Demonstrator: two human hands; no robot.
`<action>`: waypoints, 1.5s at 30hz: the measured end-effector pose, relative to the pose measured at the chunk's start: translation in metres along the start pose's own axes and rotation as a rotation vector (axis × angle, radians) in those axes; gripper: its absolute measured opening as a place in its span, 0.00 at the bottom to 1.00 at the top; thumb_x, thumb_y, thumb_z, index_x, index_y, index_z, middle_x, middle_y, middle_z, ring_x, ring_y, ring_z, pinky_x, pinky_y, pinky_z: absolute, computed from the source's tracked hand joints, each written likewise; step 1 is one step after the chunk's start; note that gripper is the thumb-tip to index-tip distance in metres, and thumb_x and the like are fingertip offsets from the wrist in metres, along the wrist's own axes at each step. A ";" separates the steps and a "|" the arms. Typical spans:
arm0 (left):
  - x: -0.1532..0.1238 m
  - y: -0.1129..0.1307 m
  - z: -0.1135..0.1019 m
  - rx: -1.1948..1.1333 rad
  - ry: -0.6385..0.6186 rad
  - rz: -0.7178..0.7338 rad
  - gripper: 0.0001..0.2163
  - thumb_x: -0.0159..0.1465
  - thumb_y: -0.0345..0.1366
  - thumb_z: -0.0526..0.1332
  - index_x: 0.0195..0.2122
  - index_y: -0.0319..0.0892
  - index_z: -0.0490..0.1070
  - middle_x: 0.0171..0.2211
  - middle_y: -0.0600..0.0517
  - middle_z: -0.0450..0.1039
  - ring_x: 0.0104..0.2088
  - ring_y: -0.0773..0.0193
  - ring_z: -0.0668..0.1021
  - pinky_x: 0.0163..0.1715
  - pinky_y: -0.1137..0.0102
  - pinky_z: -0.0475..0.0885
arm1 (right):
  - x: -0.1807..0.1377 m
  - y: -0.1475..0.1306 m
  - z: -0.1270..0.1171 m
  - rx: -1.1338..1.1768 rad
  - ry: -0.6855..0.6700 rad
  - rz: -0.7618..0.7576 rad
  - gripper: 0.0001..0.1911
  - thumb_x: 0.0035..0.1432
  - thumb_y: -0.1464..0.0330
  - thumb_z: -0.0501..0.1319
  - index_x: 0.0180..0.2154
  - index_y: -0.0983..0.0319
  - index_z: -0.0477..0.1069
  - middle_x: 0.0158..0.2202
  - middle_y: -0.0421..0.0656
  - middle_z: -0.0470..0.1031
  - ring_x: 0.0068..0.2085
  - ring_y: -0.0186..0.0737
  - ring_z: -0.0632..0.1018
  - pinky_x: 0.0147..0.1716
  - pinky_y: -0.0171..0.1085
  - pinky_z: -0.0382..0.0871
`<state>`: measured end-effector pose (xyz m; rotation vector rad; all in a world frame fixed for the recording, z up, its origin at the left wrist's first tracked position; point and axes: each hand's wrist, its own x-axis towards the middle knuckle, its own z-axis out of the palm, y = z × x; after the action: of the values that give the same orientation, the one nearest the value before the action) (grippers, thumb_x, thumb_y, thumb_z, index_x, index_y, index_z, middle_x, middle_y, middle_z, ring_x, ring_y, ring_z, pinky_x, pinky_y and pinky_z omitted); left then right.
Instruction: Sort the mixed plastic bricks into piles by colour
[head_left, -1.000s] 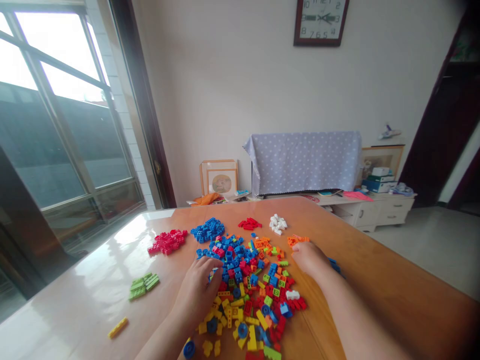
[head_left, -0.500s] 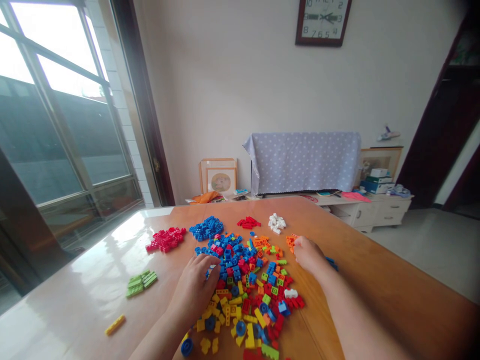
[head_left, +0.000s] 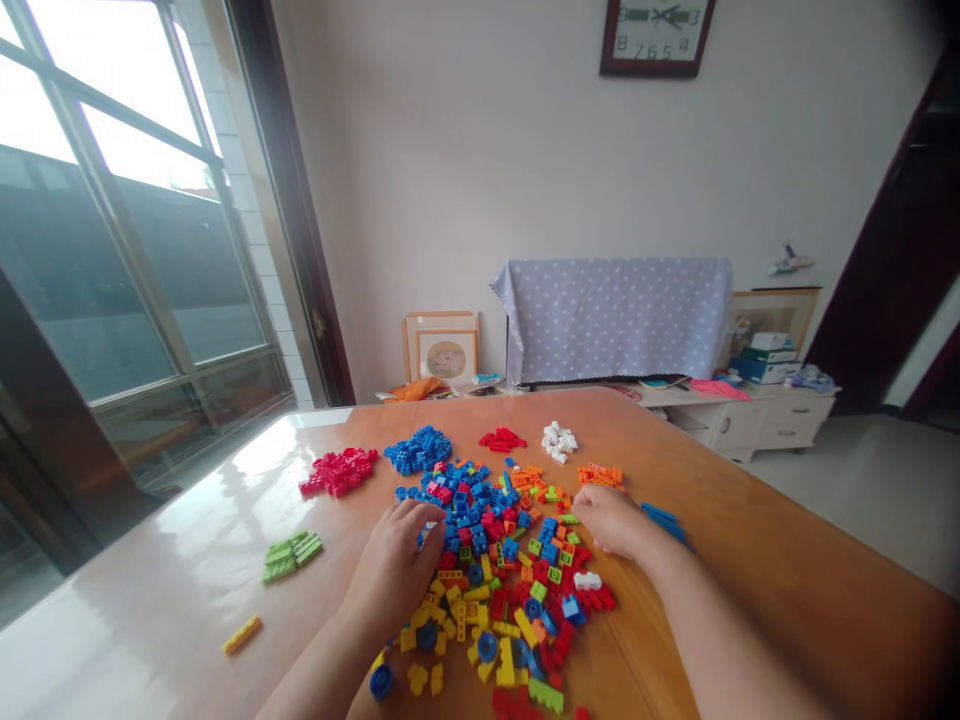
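Tabletop (head_left: 787,580) bears one mixed brick heap (head_left: 510,580), left hand (head_left: 397,565), right hand (head_left: 611,520).

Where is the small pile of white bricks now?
In the head view, the white bricks lie toward the table's far edge, right of centre, just right of the small red pile and beyond the orange pile.

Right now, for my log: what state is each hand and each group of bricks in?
left hand: palm down on the mixed brick pile, grip hidden.
right hand: curled at the pile's right edge, grip hidden.
mixed brick pile: loose, colours jumbled.
red bricks: separate heap, no hand on it.
blue bricks: separate heap at the pile's far edge.
white bricks: small heap, apart.
orange bricks: small group beyond the right hand.
green bricks: small group, apart.
yellow brick: lying alone.
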<state>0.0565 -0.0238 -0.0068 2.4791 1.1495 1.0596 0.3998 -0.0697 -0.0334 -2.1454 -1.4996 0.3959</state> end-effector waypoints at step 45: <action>0.000 0.027 -0.005 0.133 -0.264 0.066 0.12 0.69 0.39 0.55 0.47 0.49 0.77 0.46 0.47 0.76 0.46 0.54 0.76 0.49 0.59 0.70 | 0.011 -0.002 0.002 0.155 0.082 -0.059 0.10 0.54 0.69 0.58 0.35 0.59 0.77 0.31 0.40 0.79 0.31 0.37 0.74 0.28 0.32 0.59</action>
<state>0.0682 -0.0424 0.0090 2.6752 1.0953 0.6618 0.4009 -0.0587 -0.0333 -1.9691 -1.4343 0.3859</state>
